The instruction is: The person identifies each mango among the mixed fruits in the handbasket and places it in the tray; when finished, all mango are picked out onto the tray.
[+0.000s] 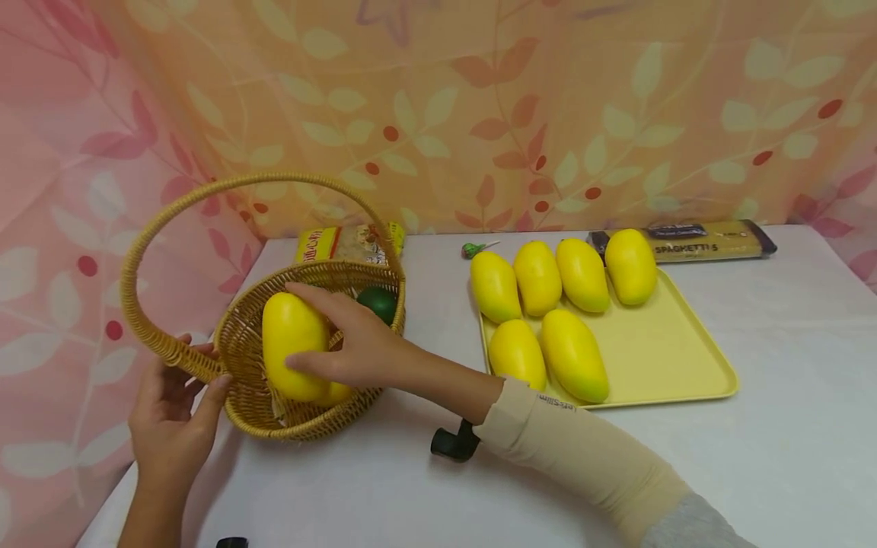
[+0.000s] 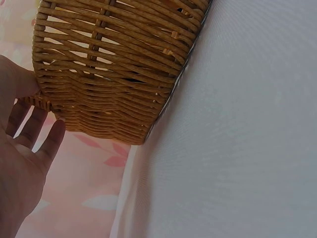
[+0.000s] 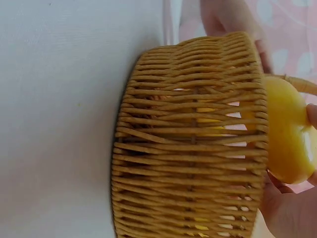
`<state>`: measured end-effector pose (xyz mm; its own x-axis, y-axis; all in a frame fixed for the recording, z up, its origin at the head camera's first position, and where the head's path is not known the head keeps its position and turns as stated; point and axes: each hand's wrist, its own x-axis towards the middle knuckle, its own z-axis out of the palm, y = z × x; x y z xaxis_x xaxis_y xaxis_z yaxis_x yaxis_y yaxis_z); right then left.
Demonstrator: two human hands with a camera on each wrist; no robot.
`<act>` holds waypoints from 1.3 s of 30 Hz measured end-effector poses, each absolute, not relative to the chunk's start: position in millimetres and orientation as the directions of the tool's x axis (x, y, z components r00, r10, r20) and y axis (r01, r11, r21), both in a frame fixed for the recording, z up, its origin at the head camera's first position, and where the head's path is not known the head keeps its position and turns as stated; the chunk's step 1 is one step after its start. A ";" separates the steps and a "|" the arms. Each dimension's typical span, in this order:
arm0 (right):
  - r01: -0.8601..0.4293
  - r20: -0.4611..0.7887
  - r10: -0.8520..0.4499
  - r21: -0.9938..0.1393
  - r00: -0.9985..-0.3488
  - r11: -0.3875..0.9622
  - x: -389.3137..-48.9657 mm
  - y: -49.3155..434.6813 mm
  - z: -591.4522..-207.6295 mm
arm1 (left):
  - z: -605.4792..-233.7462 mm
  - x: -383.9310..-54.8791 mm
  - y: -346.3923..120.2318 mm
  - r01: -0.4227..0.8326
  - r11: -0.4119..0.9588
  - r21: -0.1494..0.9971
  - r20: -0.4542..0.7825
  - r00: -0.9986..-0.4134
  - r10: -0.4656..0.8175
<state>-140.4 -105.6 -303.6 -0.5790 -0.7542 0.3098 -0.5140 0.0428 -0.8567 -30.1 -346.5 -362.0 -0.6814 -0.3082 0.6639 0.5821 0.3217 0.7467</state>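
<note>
A yellow mango (image 1: 294, 346) is in my right hand (image 1: 356, 339), thumb on its near side and fingers over its top. It sits at the mouth of a wicker basket (image 1: 315, 428), above the rim in the right wrist view. Inside the basket, another yellow fruit (image 1: 336, 393) shows partly beneath it, and a dark green round thing (image 1: 377, 304) lies at the right. My left hand (image 1: 171, 415) holds the basket's left rim at the foot of its tall handle (image 1: 154, 335), thumb in front and fingers behind.
Several mangoes (image 1: 575, 354) lie on a yellow tray (image 1: 685, 373) to the right. Behind it lies a spaghetti pack (image 1: 719, 241); a lollipop (image 1: 473, 250) is near the back edge. A yellow-labelled food bag (image 1: 349, 242) stands behind the basket. A black object (image 1: 454, 443) sits under my right forearm.
</note>
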 end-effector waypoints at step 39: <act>-0.365 0.273 -0.532 -0.928 -0.801 0.072 -150.4 64.5 -286.4 | -356.5 -26.2 -342.4 0.468 0.413 0.781 0.609 -0.714 -0.344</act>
